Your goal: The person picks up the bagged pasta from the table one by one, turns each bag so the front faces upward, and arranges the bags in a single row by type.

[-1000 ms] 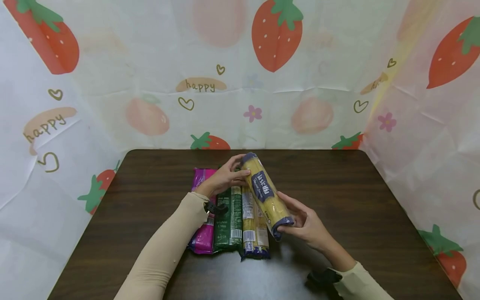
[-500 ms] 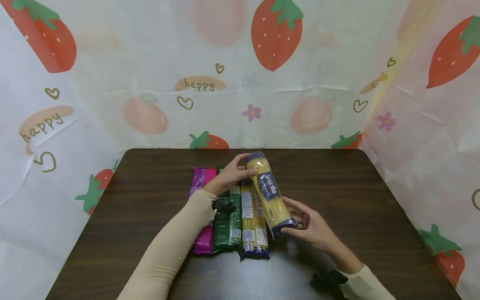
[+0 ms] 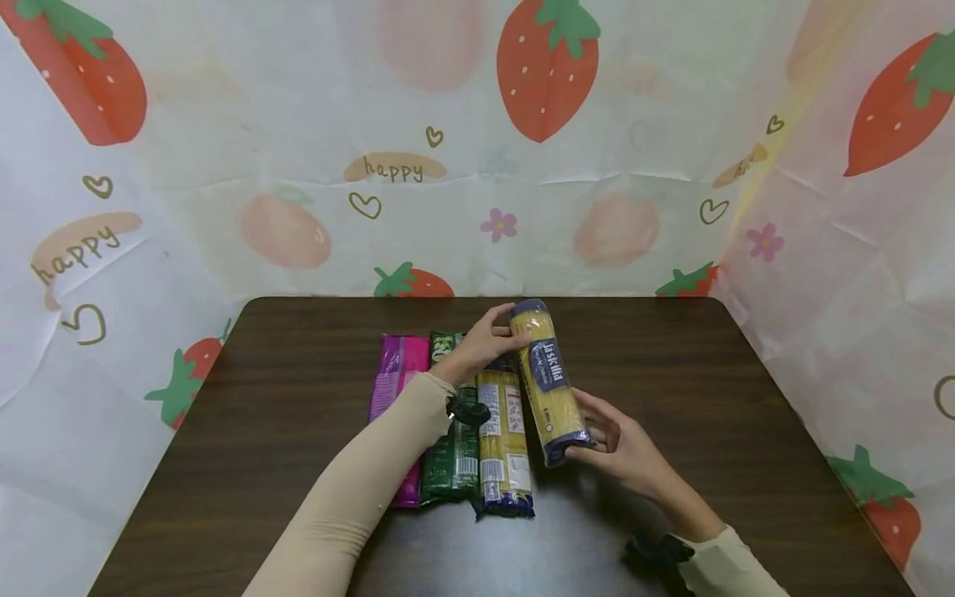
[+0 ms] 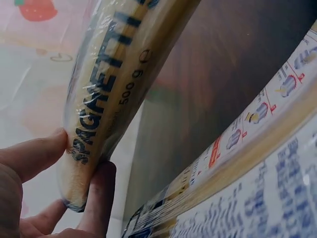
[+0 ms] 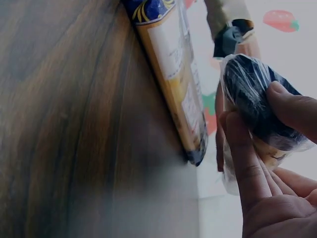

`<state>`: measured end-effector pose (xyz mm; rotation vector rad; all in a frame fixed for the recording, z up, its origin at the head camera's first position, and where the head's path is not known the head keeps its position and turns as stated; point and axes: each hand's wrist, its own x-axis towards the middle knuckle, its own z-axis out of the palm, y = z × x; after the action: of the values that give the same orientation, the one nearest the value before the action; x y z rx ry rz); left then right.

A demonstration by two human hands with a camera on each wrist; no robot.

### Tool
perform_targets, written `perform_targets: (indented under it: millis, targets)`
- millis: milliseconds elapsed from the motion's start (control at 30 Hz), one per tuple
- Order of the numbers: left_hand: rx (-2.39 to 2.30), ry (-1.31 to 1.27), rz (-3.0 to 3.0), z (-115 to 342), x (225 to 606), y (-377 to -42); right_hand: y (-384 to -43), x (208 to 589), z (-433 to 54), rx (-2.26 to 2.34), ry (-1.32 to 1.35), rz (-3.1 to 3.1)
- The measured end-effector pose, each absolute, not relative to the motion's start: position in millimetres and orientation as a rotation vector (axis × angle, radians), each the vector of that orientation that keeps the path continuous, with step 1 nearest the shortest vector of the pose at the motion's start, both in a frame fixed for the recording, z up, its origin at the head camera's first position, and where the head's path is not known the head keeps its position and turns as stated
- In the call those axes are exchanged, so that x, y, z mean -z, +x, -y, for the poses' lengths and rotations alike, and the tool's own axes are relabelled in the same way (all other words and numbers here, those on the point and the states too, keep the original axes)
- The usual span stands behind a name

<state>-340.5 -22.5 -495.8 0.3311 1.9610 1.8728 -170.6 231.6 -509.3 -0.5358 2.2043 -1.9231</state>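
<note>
Both hands hold a pack of spaghetti [image 3: 548, 385], yellow in clear wrap with dark blue ends and a blue label. My left hand [image 3: 481, 344] pinches its far end between thumb and fingers; in the left wrist view the printed word SPAGHETTI [image 4: 101, 84] runs along the wrap. My right hand [image 3: 619, 444] grips the near end, thumb on the dark blue wrapped end [image 5: 257, 99] in the right wrist view. The pack is tilted, held just right of a second yellow pasta pack [image 3: 506, 448] that lies on the table with its white printed side up.
Left of that yellow pack lie a green pasta pack [image 3: 451, 464] and a magenta pack [image 3: 395, 373], side by side on the dark wooden table [image 3: 298, 373]. My left forearm passes over both. A strawberry-print sheet [image 3: 448, 83] hangs behind and along the sides.
Both hands have shifted the held spaghetti pack to the right, and it stands a little straighter. More of the yellow pack on the table shows now. The packs lying down have stayed put.
</note>
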Motion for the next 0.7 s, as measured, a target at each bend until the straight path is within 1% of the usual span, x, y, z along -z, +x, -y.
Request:
perform_targets:
  millis: [267, 500, 700]
  targets:
    - [-1.826, 0.366, -2.000, 6, 503, -346, -177, 511, -238, 1.875, -0.492, -2.268]
    - [-1.723, 0.321, -2.030, -6, 503, -352, -184, 513, -243, 1.791, -0.415, -2.318]
    - [-1.649, 0.327, -2.079, -12, 502, -356, -189, 515, -247, 1.762, -0.411, -2.354]
